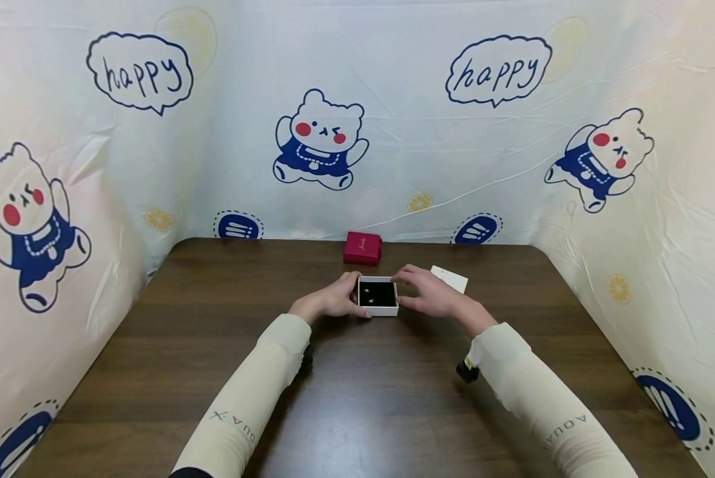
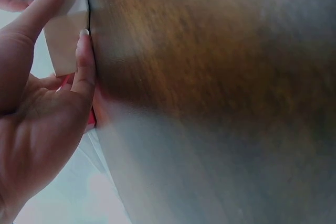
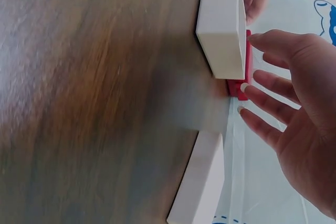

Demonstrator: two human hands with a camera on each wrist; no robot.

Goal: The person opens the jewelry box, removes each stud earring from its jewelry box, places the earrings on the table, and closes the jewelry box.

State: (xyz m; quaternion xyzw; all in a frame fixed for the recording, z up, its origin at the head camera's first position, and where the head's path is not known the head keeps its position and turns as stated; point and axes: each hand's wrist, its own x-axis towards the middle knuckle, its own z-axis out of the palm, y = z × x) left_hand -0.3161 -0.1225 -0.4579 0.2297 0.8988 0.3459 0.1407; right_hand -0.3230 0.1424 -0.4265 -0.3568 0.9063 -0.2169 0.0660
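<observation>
A small white box (image 1: 384,311) stands uncovered on the table, with a black insert (image 1: 385,294) inside. Two tiny shiny star-shaped pieces (image 1: 371,301) sit on the insert's left part. My left hand (image 1: 338,297) grips the box at its left end; in the left wrist view the thumb (image 2: 50,4) presses on the front wall and a finger lies along the side. At the box's right end is my right hand (image 1: 430,293). In the right wrist view its fingers (image 3: 270,106) are spread and hold nothing, with the thumb tip close to the box's upper edge.
Behind the box, by the table's far edge, lies a red box (image 1: 362,247) with gold lettering. A white box-shaped piece (image 3: 202,182) lies just beyond my right hand. A printed cloth (image 1: 405,153) hangs behind and along both sides of the brown table (image 1: 381,398).
</observation>
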